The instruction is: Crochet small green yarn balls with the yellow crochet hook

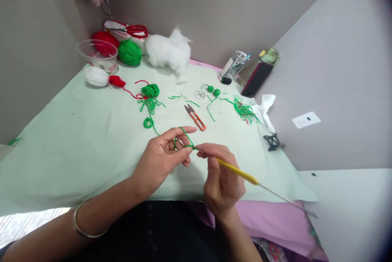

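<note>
My left hand (pixel 163 151) is closed in a pinch on green yarn (pixel 187 137), with a strand looped over the raised index finger. In my right hand (pixel 223 176) is a crochet hook (pixel 235 169) with a yellow grip, held like a pen. Its tip meets the yarn at the left fingertips, and its thin metal shaft sticks out to the lower right. From the left hand the strand runs back to a loose tangle of green yarn (pixel 150 91) on the table. Orange-handled thread snips (pixel 196 118) lie just beyond my hands, blades pointing away.
Yarn scraps (pixel 245 110), two small green balls (pixel 213 90) and a clear round piece (pixel 200 95) lie to the right. Behind are a green yarn ball (pixel 130 52), white stuffing (pixel 168 49), red scissors (pixel 136 30), a plastic tub (pixel 98 59) and a phone (pixel 257 80) leaning on a bottle.
</note>
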`<state>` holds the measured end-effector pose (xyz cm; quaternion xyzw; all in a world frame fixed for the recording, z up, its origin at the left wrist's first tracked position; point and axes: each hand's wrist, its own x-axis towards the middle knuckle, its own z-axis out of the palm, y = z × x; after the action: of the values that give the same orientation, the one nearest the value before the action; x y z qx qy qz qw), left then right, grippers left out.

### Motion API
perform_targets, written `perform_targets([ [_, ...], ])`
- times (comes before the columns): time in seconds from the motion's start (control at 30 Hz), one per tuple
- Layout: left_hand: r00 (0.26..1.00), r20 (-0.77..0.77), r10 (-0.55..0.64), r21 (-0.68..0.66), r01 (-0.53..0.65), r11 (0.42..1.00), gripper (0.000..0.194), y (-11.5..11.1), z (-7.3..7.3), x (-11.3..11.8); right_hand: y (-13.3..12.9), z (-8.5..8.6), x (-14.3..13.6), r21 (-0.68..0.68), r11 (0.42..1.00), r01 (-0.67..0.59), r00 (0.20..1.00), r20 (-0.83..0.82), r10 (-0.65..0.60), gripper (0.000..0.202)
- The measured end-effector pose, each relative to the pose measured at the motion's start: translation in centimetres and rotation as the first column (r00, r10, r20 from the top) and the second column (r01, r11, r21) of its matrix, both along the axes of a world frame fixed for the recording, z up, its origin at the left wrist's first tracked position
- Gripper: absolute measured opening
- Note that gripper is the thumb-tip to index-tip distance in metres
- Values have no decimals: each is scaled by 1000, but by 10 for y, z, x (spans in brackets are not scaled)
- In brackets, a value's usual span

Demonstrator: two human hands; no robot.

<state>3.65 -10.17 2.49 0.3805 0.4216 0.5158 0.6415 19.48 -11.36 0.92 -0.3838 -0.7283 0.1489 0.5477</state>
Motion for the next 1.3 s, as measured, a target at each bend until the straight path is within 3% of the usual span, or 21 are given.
perform_targets([
  [0.13, 997, -29, 69, -11, -69, 998, 47, -5, 1, 6, 4, -17, -4, 213, 974, 76, 974, 194, -118, 36],
  [0.23, 986, 164, -34, -139, 57, 989, 53, -3, -3, 5, 7, -26, -5, 315, 931, 182, 948, 195, -251, 42],
  [0.33, 922, 371, -108, -225, 202, 953, 43, 4, -7, 0, 9, -21, -4, 136, 979, 151, 985, 59, -161, 34],
  [0.4, 906, 410, -107, -220, 212, 952, 38, 7, -7, -3, 10, -13, -2, -56, 995, 77, 982, -168, -85, 27],
  [0.47, 911, 395, -114, -195, 204, 959, 37, 8, -5, -5, 11, -6, -2, -173, 985, -14, 928, -369, -52, 23],
  [0.6, 937, 333, -109, -148, 166, 975, 36, 7, -2, -5, 12, -5, -3, -254, 959, -127, 880, -476, -10, 18],
  [0.87, 962, 255, -99, -114, 131, 985, 32, 6, -2, -7, 8, -3, -1, -266, 953, -145, 850, -527, -18, 21],
  [0.97, 957, 253, -144, -107, 176, 979, 36, 3, -3, -4, 10, -2, -2, -270, 950, -156, 886, -464, 13, 19],
  [1.1, 963, 235, -132, -89, 157, 984, 38, 2, -5, 4, 11, -6, -6, -208, 978, -25, 955, -295, -38, 20],
  [1.2, 958, 275, -80, -123, 117, 985, 42, 3, -6, 7, 10, -12, -6, -31, 996, 89, 992, -89, -91, 27],
  [1.3, 910, 399, -111, -200, 205, 958, 38, 5, -7, 5, 10, -14, -4, 119, 984, 136, 990, 24, -140, 31],
])
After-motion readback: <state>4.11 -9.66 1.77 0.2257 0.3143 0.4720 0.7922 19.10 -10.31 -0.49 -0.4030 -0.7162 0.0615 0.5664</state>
